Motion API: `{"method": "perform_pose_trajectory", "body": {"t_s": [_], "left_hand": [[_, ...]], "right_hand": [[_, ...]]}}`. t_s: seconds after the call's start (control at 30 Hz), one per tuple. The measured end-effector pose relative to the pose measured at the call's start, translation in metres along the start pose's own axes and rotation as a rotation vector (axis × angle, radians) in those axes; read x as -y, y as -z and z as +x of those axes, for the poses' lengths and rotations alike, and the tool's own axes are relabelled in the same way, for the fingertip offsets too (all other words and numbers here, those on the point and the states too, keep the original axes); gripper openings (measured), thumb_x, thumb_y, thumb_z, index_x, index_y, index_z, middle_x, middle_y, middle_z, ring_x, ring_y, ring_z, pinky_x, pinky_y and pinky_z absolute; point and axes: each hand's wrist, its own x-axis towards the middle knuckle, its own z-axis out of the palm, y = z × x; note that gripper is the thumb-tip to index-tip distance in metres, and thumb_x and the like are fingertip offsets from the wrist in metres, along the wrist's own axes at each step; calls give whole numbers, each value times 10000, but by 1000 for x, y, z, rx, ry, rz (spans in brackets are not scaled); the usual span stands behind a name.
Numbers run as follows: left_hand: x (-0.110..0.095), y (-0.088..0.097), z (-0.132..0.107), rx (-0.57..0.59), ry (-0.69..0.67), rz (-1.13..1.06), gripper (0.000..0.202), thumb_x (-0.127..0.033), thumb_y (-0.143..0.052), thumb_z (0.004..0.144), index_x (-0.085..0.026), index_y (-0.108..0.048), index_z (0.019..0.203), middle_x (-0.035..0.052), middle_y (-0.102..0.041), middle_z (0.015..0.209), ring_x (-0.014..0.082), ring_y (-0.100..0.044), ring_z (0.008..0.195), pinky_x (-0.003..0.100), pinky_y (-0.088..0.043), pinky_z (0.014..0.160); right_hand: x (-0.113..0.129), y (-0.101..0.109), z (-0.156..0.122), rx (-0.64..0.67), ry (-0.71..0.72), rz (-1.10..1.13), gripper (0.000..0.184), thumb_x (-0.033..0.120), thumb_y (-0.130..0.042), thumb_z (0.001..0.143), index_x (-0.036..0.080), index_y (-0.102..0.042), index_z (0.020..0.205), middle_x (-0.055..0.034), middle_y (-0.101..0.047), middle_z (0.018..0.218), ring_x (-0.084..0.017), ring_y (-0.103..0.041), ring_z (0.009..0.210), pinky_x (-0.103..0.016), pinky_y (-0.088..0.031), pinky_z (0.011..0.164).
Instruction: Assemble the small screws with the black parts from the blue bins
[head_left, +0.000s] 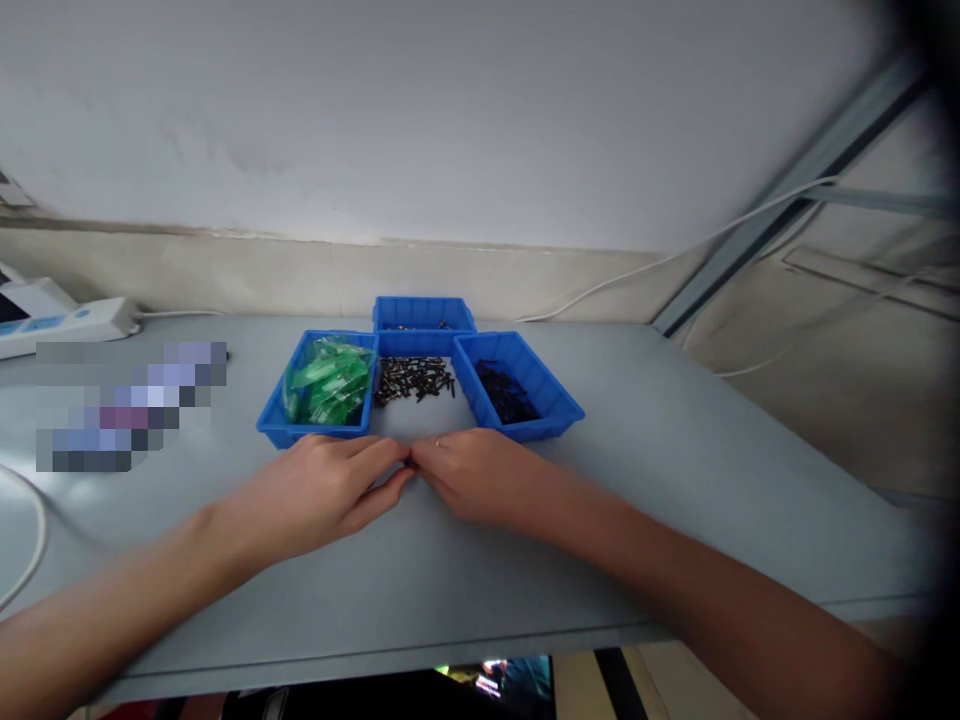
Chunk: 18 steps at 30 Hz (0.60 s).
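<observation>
A: What is found around the work?

B: 3 blue bins are set on the table: the left bin, the right bin and the back bin, placed near the wall. Between them, a heap of dark parts is spread. A white cable is strung toward the metal frame.

A: Is anything blocked?

B: The left bin's front edge is partly covered by the left hand.

A: And the materials?

B: The bins are moulded in plastic with sloping walls. Glossy, crinkled green packets are heaped in the left bin, small black pieces in the right. The heaped parts are thin and elongated.

A: The fingers?

B: On both the left and right hand, they are pinched nearly together. A small dark piece is held where the tips meet, just before the bins; its shape is mostly hidden.
</observation>
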Motion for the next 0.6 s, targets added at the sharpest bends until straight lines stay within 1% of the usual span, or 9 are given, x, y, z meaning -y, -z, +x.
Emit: {"method": "perform_pose_trajectory", "body": {"t_s": [0.07, 0.13, 0.23, 0.3, 0.37, 0.47, 0.6], "left_hand": [[0, 1, 1, 38, 22, 1, 226, -294, -342, 882, -175, -518, 803, -25, -528, 592, 115, -540, 527, 231, -340, 486], [1, 1, 1, 100, 57, 12, 193, -283, -355, 872, -179, -498, 795, -30, -521, 582, 117, -535, 513, 231, -321, 470], [1, 0, 3, 180, 101, 34, 182, -280, -355, 871, -185, -475, 774, -28, -527, 579, 130, -544, 517, 235, -306, 460], [1, -1, 4, 213, 104, 34, 196, -287, -339, 879, -187, -470, 772, -24, -544, 587, 139, -556, 525, 238, -303, 458], [-1, -2, 4, 238, 80, 20, 197, -285, -324, 886, -189, -475, 803, -14, -582, 642, 148, -576, 558, 241, -313, 471], [-3, -3, 4, 256, 49, 6, 193, -271, -313, 889, -191, -480, 833, -1, -615, 720, 160, -594, 607, 248, -330, 493], [-3, -2, 4, 269, 94, 13, 210, -287, -311, 888, -198, -464, 775, -17, -585, 649, 158, -579, 562, 251, -318, 476]], "right_hand": [[1, 2, -1, 24, -18, -13, 147, 150, -372, 857, 156, -516, 827, -22, -618, 758, -117, -546, 613, -246, -327, 546], [1, 6, -2, 40, -33, -56, 146, 169, -381, 854, 156, -518, 802, -19, -611, 709, -118, -530, 569, -252, -303, 518], [2, 11, -3, 5, -15, -121, 153, 198, -385, 853, 156, -519, 790, -12, -589, 659, -119, -501, 531, -263, -261, 486], [4, 13, -3, -34, 14, -124, 172, 217, -375, 858, 157, -517, 781, -5, -575, 641, -115, -484, 526, -265, -245, 481], [6, 13, -3, -52, 34, -106, 184, 225, -369, 857, 158, -514, 766, -3, -569, 635, -111, -476, 532, -264, -239, 482], [8, 13, -3, -54, 27, -85, 177, 227, -376, 848, 160, -510, 753, -7, -575, 649, -110, -480, 555, -265, -233, 485], [4, 11, -2, -79, 16, -118, 163, 229, -390, 840, 166, -508, 747, 6, -561, 611, -107, -465, 518, -268, -206, 469]]}}
